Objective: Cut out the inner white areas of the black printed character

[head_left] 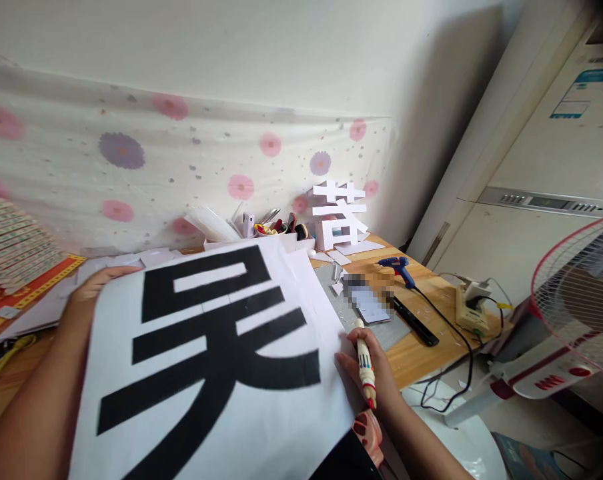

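A large white sheet of paper [274, 417] with a bold black Chinese character fills the middle of the view, tilted towards me. My left hand [97, 285] is closed on its far left edge, with some fingers hidden by the sheet. At the right edge, my right hand [371, 363] grips a thick cream multicolour pen [365, 363] with a red end pointing down towards me. The thumb of that hand is against or very near the paper. More white paper [301, 263] shows behind the sheet's right side.
A blue hot glue gun [399, 268], a phone [371, 305] and a black cutter-like tool [415, 321] lie on the wooden table [421, 360]. White paper-built character [339, 217] stands at the back. A power strip [471, 310] and a fan [576, 300] are to the right; stacked booklets [16, 243] left.
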{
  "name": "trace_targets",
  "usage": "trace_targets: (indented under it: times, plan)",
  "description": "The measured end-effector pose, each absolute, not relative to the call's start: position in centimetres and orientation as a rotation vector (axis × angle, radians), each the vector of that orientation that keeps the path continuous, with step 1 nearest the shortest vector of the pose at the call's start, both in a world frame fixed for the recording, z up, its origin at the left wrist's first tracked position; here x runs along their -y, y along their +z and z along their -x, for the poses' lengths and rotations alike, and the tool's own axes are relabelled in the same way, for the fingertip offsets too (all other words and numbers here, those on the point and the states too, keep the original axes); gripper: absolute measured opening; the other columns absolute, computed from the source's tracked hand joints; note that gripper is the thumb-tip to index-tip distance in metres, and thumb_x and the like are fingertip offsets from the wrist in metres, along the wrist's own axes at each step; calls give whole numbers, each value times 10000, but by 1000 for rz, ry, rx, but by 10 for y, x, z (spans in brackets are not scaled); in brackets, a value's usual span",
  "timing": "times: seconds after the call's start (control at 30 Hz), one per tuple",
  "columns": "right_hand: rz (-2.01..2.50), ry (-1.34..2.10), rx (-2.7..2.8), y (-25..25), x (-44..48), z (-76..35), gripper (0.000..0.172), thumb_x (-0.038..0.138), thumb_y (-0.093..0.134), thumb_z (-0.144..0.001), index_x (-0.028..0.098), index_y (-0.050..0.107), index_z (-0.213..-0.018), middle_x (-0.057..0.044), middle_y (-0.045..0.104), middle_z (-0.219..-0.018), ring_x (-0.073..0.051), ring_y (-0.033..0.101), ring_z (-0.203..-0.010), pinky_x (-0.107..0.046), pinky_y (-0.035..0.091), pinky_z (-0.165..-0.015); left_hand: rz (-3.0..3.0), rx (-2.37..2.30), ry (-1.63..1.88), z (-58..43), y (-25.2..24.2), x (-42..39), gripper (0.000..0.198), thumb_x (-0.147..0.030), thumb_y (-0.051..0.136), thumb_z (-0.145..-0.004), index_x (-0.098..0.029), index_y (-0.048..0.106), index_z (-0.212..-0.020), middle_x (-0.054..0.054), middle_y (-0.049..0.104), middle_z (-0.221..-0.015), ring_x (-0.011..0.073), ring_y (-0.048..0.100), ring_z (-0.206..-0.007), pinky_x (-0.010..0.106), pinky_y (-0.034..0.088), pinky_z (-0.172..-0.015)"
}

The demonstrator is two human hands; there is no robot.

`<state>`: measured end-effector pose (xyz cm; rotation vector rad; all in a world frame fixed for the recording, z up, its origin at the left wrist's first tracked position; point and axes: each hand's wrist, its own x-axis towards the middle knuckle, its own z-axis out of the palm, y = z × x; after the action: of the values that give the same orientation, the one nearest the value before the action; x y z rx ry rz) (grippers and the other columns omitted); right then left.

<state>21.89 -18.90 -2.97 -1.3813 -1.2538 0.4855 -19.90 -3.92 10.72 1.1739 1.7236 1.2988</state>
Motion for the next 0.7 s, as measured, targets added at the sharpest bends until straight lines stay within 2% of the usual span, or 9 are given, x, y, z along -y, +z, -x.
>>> trace_targets:
  times: [0.1,0.27,0.43,0.53,0.7]
  plan:
    - [1325,547,1191,-35,188,-220,284,359,753,-731,224,553,-882,22,498,-770,-143,435,-629,-275,381,-600,-1204,-1534,1316,179,99,48,568,-268,728,-438,-252,715,-1006,-30,803,-881,257,752,-752,319,633,-617]
    - [1177,769,1015,-37,191,-221,321,473,723,-821,233,526,-904,33,469,-761,-134,427,-638,-257,356,-588,-1045,-1366,1247,155,102,62,617,-217,794,-328,-215,739,-942,5,800,-801,298,761,-718,329,641,-604]
    - [1144,895,944,-34,187,-219,391,469,778,-788,235,509,-949,41,472,-753,-124,433,-640,-247,347,-582,-1070,-1392,1300,156,92,56,622,-210,794,-398,-224,737,-1018,-10,798,-770,272,758,-667,303,627,-542]
    - [1122,953,921,-36,184,-219,432,457,805,-756,245,485,-955,46,487,-741,-125,455,-630,-242,359,-561,-1017,-1342,1324,167,78,46,543,-196,765,-481,-229,740,-1022,-5,802,-785,262,753,-657,315,627,-539]
    - [1160,921,937,-36,184,-220,486,467,832,-698,249,477,-948,45,525,-733,-131,502,-609,-241,385,-539,-947,-1256,1362,172,77,48,386,-307,674,-568,-159,774,-911,76,811,-882,315,756,-857,378,647,-752]
